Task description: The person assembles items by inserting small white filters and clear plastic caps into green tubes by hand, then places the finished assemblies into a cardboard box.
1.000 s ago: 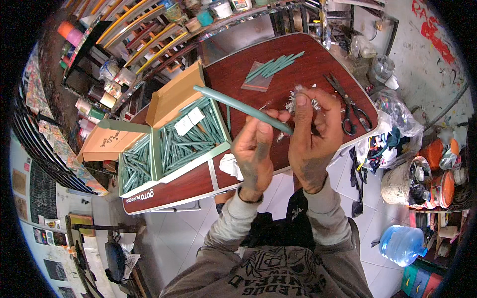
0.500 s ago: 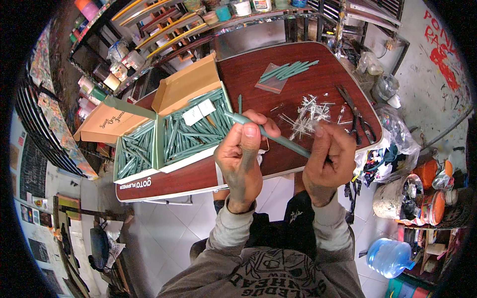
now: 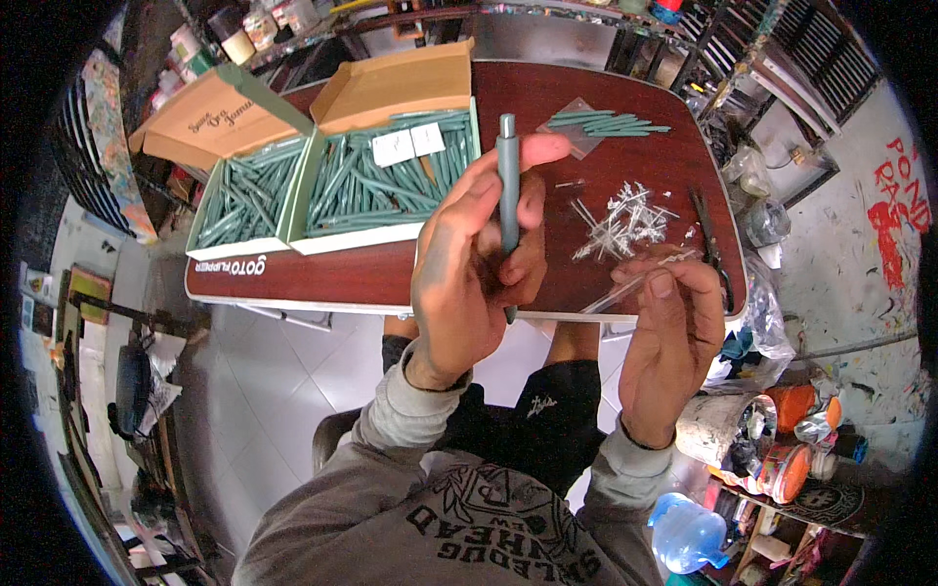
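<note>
My left hand (image 3: 459,273) is closed around a slim teal pen-like tube (image 3: 508,190), which stands nearly upright with its narrower tip at the top. My right hand (image 3: 674,332), a little to the right, pinches a thin clear plastic stick (image 3: 614,296) with a whitish end, held over the table's near edge. Just beyond the right hand lies a loose pile of clear and white thin sticks (image 3: 630,220). To the left, two open cardboard boxes stand side by side; the left box (image 3: 239,250) and the right box (image 3: 366,239) are full of similar teal tubes.
Several teal tubes (image 3: 611,124) lie on a clear plastic bag at the back of the dark red table (image 3: 332,269). A dark-handled cutting tool (image 3: 718,244) rests at the right edge. Buckets (image 3: 723,425) and a blue water jug (image 3: 689,532) stand at the right.
The teal tube has swung from slanting between both hands to upright in my left hand. My right hand has come away from it and now shows a clear stick. The view has shifted.
</note>
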`<state>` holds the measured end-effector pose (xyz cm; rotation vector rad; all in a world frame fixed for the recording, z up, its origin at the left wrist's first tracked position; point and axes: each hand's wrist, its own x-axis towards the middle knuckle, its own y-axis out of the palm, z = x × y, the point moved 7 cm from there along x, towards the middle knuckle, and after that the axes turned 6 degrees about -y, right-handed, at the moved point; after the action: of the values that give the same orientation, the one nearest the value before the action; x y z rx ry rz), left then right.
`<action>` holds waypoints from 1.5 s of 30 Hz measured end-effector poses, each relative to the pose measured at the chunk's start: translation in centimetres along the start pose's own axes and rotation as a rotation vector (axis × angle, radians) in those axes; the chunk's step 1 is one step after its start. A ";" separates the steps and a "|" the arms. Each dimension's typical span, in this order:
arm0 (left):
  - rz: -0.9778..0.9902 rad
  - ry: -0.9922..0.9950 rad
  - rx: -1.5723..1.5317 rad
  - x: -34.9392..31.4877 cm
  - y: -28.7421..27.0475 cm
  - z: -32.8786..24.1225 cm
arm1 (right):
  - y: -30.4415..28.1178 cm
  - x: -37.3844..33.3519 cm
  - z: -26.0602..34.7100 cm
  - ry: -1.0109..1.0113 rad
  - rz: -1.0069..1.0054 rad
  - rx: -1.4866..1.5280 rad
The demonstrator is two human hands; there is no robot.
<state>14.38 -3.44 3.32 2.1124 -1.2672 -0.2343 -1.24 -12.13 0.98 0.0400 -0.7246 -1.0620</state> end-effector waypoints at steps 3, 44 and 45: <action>-0.002 -0.027 -0.012 -0.2 0.1 0.4 | 2.9 -0.2 0.6 0.008 0.083 0.118; 0.053 0.207 0.059 -0.4 0.9 -0.8 | 9.2 1.1 0.5 -0.120 0.236 -0.003; 0.060 0.204 0.055 -0.4 1.0 -0.7 | 8.8 1.1 -0.2 -0.135 0.226 -0.023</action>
<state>13.79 -3.05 4.41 2.0807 -1.2255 0.0426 6.04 -8.55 4.64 -0.1323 -0.8186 -0.8620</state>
